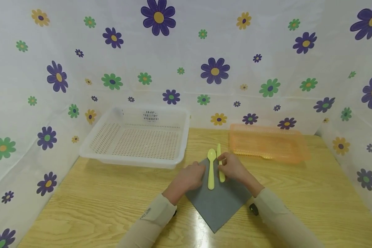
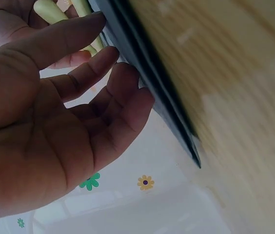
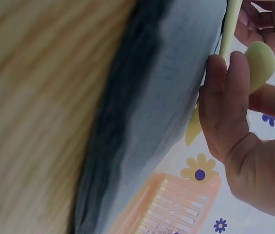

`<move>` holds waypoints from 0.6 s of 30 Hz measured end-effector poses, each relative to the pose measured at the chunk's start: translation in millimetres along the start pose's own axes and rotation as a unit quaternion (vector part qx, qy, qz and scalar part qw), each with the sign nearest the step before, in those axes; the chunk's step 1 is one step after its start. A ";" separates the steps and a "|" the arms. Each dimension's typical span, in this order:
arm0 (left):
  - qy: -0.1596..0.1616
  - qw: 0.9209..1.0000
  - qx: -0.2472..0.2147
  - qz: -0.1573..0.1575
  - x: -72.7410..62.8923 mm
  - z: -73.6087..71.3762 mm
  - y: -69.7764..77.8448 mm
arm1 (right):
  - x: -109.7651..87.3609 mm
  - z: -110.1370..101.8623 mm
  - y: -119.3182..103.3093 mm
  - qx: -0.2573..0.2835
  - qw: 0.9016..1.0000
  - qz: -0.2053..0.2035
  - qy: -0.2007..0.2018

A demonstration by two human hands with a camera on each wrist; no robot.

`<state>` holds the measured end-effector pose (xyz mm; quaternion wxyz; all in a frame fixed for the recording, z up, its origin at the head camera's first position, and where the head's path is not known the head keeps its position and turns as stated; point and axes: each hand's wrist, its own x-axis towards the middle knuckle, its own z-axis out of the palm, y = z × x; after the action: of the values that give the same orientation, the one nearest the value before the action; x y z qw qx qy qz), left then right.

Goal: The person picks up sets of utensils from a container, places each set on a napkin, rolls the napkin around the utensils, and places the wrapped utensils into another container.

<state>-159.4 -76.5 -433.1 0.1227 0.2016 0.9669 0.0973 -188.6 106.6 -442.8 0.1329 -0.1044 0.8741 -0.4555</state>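
Observation:
A grey folded cloth napkin (image 1: 215, 210) lies on the table with one corner toward me. On it is a pale yellow spoon (image 1: 211, 174), bowl pointing away. Just right of the spoon, a pale yellow knife (image 1: 222, 176) lies nearly parallel, its blade reaching past the napkin's far edges. My right hand (image 1: 233, 167) pinches the knife around its middle between thumb and fingers; the right wrist view shows the knife's handle end (image 3: 262, 63) between them. My left hand (image 1: 190, 175) rests at the napkin's left edge, and its loosely bent fingertips (image 2: 145, 100) touch the cloth.
A white perforated basket (image 1: 181, 151) stands at the back left of the wooden table (image 1: 105, 199). At the back right is a shallow orange basket (image 1: 300, 151). A white sheet with printed flowers (image 1: 179, 51) hangs behind and along both sides.

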 end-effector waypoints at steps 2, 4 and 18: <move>-0.001 1.000 0.004 0.001 0.5 0.0 0.5 | -0.9 -0.9 -0.5 -0.003 1.000 0.000 -0.014; -0.005 1.000 0.006 0.001 0.7 -0.4 0.8 | -1.3 -1.7 -0.8 -0.012 1.000 -0.002 -0.026; -0.018 1.000 0.005 -0.002 1.1 -3.3 -0.2 | -5.9 -3.8 -3.5 -0.050 0.996 -0.013 -0.069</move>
<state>-161.4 -76.7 -430.2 0.1390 0.2017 0.9655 0.0886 -184.1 109.3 -437.1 0.1814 -0.1538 0.8832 -0.4043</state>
